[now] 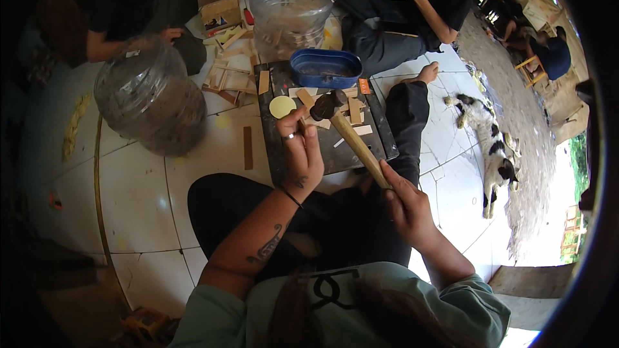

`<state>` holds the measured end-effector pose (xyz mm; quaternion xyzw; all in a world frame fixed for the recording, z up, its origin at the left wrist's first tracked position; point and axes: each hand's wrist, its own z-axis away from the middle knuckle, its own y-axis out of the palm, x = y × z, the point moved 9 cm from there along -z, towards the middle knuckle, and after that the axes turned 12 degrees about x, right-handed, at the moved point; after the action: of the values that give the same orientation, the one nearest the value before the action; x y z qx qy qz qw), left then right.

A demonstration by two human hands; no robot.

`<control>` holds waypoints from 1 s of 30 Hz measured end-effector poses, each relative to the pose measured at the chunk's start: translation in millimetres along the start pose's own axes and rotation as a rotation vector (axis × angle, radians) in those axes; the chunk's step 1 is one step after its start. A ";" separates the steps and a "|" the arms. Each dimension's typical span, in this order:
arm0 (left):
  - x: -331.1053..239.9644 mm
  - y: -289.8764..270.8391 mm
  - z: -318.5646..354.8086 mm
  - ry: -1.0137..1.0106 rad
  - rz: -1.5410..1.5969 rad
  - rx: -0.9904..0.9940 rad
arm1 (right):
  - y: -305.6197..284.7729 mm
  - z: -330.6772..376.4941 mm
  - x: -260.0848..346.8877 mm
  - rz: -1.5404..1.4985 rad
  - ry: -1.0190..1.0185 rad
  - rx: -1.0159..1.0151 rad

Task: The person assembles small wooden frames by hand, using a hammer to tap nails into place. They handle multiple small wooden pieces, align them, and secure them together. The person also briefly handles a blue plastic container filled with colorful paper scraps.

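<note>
The right hand (411, 207) is closed around the lower handle of a hammer (361, 151), index finger extended along the wood. The dark hammer head is positioned above the low dark worktable (274, 148), up and to the right of the left fingertips. The left hand (302, 151) is raised at the near side of the table, thumb and fingers drawn close together; whether they grip a piece cannot be told. Surrounding the hammer head: thin wood strips (355, 111) and a pale yellow disc (282, 107). At the table's far end: a blue oval tub (325, 82). Left of the table, on the tile floor (138, 187): a brown wood strip (248, 148) and a clear plastic container (151, 96).
</note>
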<state>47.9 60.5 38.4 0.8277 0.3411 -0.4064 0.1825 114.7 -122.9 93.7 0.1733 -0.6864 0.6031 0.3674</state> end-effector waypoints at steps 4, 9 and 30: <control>-2.4 0.1 -0.9 0.029 0.045 0.026 | -8.8 1.7 -38.3 -0.295 0.104 -0.173; -6.6 -3.0 -9.2 -0.007 0.150 0.051 | -16.5 -21.6 -70.4 0.526 0.125 -0.312; -77.1 39.4 88.4 -0.555 0.332 1.024 | 10.0 -6.2 76.8 -0.116 -0.920 0.356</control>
<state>-6.2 -50.5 47.5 0.7156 -0.0922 -0.6857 -0.0960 58.3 -99.1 141.5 0.5195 -0.6530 0.5506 0.0241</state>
